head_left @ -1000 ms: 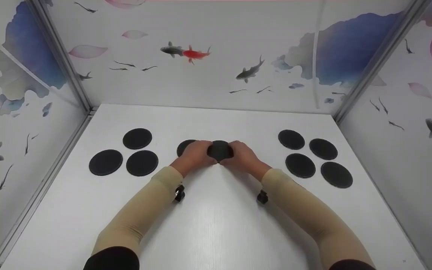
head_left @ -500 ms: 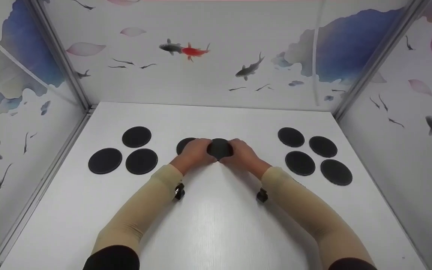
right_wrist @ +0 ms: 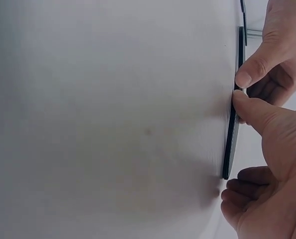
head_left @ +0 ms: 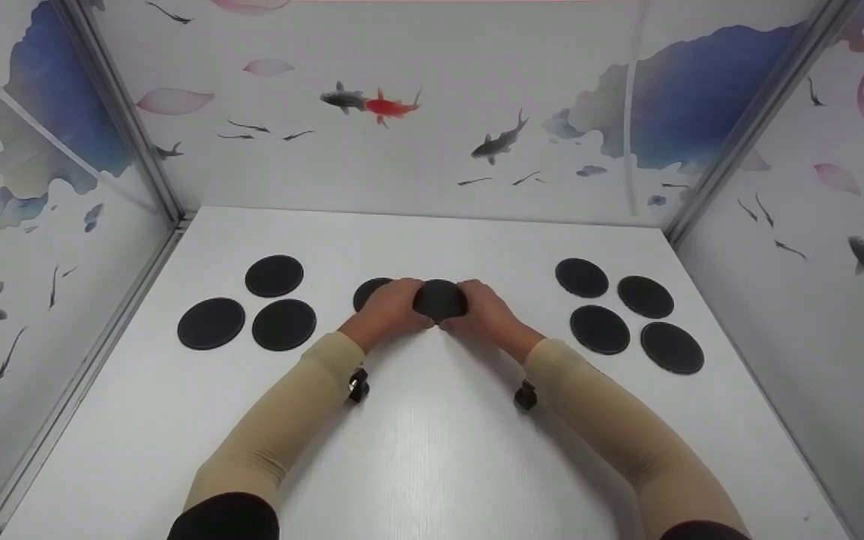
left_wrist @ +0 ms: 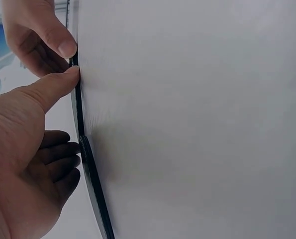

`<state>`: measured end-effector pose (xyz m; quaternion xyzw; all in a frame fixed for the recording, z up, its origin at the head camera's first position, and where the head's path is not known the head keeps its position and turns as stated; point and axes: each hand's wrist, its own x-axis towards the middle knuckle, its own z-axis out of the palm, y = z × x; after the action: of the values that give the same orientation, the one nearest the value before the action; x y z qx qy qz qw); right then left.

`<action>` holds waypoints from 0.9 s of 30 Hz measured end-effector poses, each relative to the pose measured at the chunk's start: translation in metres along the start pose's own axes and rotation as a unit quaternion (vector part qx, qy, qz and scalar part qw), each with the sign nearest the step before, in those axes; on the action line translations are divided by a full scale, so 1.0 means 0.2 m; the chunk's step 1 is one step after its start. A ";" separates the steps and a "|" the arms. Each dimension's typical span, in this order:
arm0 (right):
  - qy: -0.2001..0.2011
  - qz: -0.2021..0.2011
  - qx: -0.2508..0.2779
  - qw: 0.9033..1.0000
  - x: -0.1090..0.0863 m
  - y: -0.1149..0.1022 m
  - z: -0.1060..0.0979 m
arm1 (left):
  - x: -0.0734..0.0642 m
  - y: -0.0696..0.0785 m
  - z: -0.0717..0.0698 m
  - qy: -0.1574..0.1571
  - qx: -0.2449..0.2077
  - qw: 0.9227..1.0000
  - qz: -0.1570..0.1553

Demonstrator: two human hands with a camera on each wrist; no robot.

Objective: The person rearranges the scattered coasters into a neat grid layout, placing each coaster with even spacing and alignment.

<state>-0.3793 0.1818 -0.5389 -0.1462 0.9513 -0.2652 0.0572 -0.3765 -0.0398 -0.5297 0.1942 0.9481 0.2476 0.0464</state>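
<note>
Still, the left hand [head_left: 394, 306] and the right hand [head_left: 483, 311] stay close together, just like half a second ago. They hold the black disc [head_left: 440, 301] from both sides, with thumbs at its near edge. It is between them, over the middle of the white table [head_left: 424, 442]. A partly hidden disc [head_left: 369, 292] pokes out past the left hand. Only the head view tips a tiny bit.

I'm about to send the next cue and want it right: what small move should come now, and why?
Perhaps have the left hand and right hand settle the middle disc flat together: they hold it from opposite sides, so even pressure should keep it level; it looks close to the table, but whether it touches is unclear.
</note>
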 end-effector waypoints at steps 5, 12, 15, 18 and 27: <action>-0.002 0.018 0.012 1.000 -0.03 0.02 -0.04 | 0.01 0.02 0.01 -0.002 -0.009 1.000 -0.002; -0.005 0.010 0.035 0.999 -0.13 0.11 -0.14 | 0.07 0.11 0.06 -0.012 -0.027 0.998 0.058; 0.001 -0.009 0.037 0.999 -0.19 0.19 -0.20 | 0.10 0.18 0.10 -0.012 -0.022 0.995 0.093; 0.015 -0.022 0.038 0.999 -0.25 0.27 -0.26 | 0.14 0.25 0.13 -0.017 -0.029 0.993 0.116; 0.057 -0.028 0.070 0.996 -0.45 0.50 -0.42 | 0.23 0.45 0.25 -0.036 -0.045 0.985 0.163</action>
<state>-0.3332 0.3314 -0.5164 -0.1530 0.9276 -0.3407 0.0055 -0.3785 0.0735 -0.5282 0.3524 0.8893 0.2874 0.0481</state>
